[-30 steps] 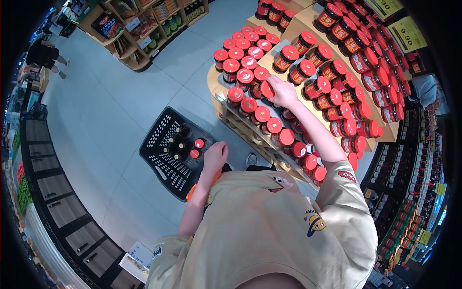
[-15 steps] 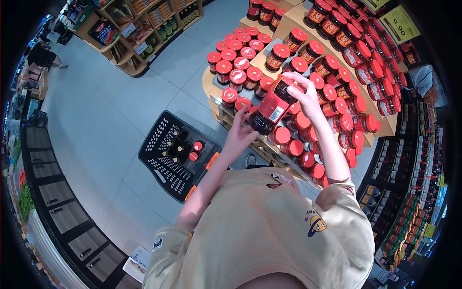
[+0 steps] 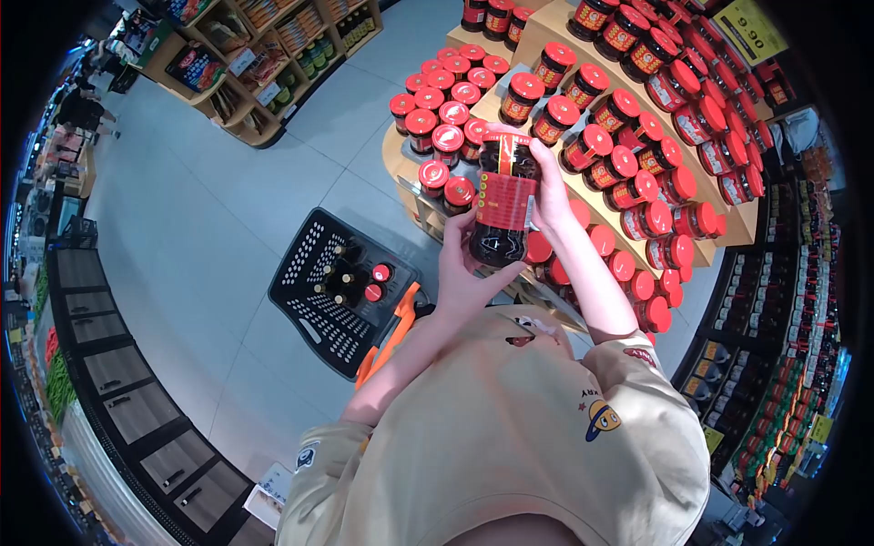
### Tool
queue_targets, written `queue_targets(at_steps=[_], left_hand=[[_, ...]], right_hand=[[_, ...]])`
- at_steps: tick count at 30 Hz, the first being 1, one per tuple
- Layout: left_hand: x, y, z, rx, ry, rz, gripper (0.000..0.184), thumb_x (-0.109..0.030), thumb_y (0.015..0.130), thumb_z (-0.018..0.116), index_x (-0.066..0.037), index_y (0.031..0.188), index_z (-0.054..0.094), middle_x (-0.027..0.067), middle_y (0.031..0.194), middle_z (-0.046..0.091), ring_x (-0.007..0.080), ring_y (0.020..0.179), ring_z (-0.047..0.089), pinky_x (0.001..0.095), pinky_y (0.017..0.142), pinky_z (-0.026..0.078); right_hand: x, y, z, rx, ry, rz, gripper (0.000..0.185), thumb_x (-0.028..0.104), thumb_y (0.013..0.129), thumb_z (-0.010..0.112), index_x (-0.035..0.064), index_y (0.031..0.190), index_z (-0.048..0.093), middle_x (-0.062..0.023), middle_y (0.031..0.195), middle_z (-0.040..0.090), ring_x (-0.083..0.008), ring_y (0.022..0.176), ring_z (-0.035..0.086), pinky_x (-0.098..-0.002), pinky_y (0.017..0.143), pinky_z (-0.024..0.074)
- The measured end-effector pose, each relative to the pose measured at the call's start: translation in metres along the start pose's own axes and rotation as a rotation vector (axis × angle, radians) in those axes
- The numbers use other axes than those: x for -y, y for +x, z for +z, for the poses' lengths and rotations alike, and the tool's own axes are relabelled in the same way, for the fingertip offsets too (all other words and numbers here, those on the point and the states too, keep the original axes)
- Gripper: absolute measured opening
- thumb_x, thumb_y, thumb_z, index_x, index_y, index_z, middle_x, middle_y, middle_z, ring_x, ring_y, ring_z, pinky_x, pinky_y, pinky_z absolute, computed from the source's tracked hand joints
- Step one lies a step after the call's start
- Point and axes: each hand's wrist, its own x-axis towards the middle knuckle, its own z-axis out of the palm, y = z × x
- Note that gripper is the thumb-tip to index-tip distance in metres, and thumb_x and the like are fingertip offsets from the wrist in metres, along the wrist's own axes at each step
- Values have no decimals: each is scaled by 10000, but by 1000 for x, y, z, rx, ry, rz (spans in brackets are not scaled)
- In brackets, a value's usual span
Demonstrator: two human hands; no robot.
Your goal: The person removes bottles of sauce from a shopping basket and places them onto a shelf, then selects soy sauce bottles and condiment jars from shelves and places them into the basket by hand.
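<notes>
A dark jar with a red label [image 3: 506,198] is held up in front of my chest, nearly upright in the view. My right hand [image 3: 549,187] wraps its upper right side, near the lid end. Around the lower left of the jar, my left hand [image 3: 462,273] grips near the base with the thumb along the bottom. Small print and yellow marks show on the label, with part of a barcode at its right edge. Just beyond the jar, red-lidded jars [image 3: 447,138] stand in rows on a wooden display stand [image 3: 398,164].
On the floor to the left sits a black shopping basket [image 3: 299,289] with an orange handle [image 3: 390,338], containing several bottles [image 3: 344,278] and two red-lidded jars [image 3: 382,272]. Wooden shelves [image 3: 259,135] stand at the far left. A yellow price sign [image 3: 748,31] hangs at upper right.
The jar has turned from a slant to nearly upright and come closer to me. Its barcode has rotated toward the right edge. Both hands moved with it and keep hold.
</notes>
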Motion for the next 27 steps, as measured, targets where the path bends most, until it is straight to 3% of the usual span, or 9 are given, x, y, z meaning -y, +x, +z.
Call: queue_targets(at_steps=[11,14,16,17,20,23,24,25,27], left_hand=[[5,-2,-5,-9,4,10,745,-38,618,766,-11,1206,310,119,1137,456,169,1021,523,289,837,477],[5,-1,-15,39,-231,-72,658,-118,695,708,-8,1216,321,126,1132,471,187,1019,530,300,866,461],[0,-2,-23,266,-880,-429,584,-269,784,586,3,1237,338,134,1134,481,226,994,542,283,825,464],[-2,-2,-21,268,-879,-433,584,-269,784,586,3,1237,338,134,1134,481,226,994,542,283,825,464],[-1,2,-11,344,-1557,-445,558,-407,859,371,-17,1257,400,168,1123,516,271,1053,486,264,668,440],[-8,0,-11,312,-1765,-653,531,-381,873,347,-23,1261,397,174,1119,515,280,1080,460,264,650,436],[-8,0,-11,311,-1763,-655,531,-381,873,347,-23,1261,397,174,1119,515,280,1080,460,264,650,436],[-6,0,-11,237,-1498,-572,532,-371,872,351,-24,1274,370,171,1142,497,283,1074,467,269,671,449],[-7,0,-13,166,-1235,-490,536,-361,870,355,-24,1287,342,168,1166,478,286,1067,474,274,692,462]], right_hand=[[1,-2,0,16,-74,14,536,418,875,412,8,1218,453,-100,1052,584,-160,921,570,-301,837,441],[2,-3,1,7,8,-20,572,455,880,397,10,1238,434,-103,1107,554,-171,933,563,-319,856,431],[8,-6,4,140,61,10,695,532,848,390,-3,1291,345,-154,1167,513,-287,1034,531,-404,895,425],[9,-6,6,210,85,15,771,570,829,383,-12,1325,283,-181,1189,498,-355,1072,512,-451,909,424],[13,-10,24,284,193,-23,792,589,808,403,6,1328,275,-194,1206,480,-377,1068,510,-488,910,417],[2,-8,23,269,246,-22,672,481,845,440,47,1323,255,-184,1170,491,-355,1052,525,-454,880,439],[3,-10,24,200,317,32,592,426,854,453,39,1281,316,-184,1130,511,-350,1055,525,-445,867,452],[3,-9,23,198,319,31,592,426,854,453,39,1281,316,-184,1130,511,-350,1055,525,-445,867,452],[2,-4,22,80,62,-11,598,472,865,385,10,1243,362,-188,1135,514,-354,998,555,-438,794,503]])
